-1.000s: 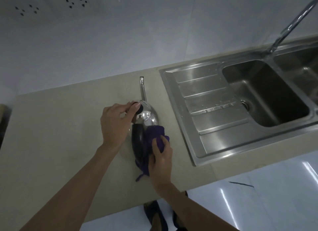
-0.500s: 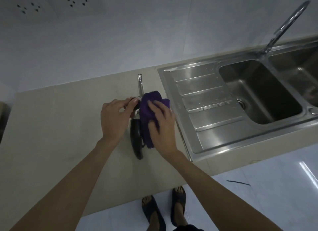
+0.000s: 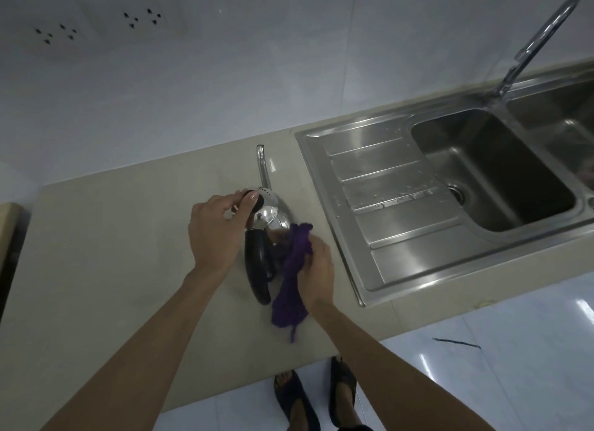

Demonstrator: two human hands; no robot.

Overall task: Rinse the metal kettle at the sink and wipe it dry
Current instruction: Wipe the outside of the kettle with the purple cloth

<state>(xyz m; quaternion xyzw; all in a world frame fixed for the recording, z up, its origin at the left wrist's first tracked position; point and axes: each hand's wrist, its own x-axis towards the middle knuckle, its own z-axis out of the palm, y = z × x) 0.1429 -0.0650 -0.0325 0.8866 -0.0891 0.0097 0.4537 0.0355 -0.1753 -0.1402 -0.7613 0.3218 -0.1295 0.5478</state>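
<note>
The rounded polished-metal kettle (image 3: 273, 213) has a mirror finish that throws back bright highlights, and its slim straight spout shines the same way. Its curved black handle (image 3: 257, 266) looks like smooth plastic with a soft gloss, as does the small black lid knob (image 3: 257, 199). The purple cloth (image 3: 294, 270) is matt and nubbly, with a loose thread hanging from its lower end. The beige worktop (image 3: 122, 237) is smooth and nearly matt. The stainless-steel sink (image 3: 401, 237) has a brushed satin sheen, its ribbed drainer speckled with water drops. The curved tap (image 3: 530, 44) is bright chrome, the white wall tiles (image 3: 289, 61) faintly glossy, the floor tiles (image 3: 514, 350) highly reflective.
</note>
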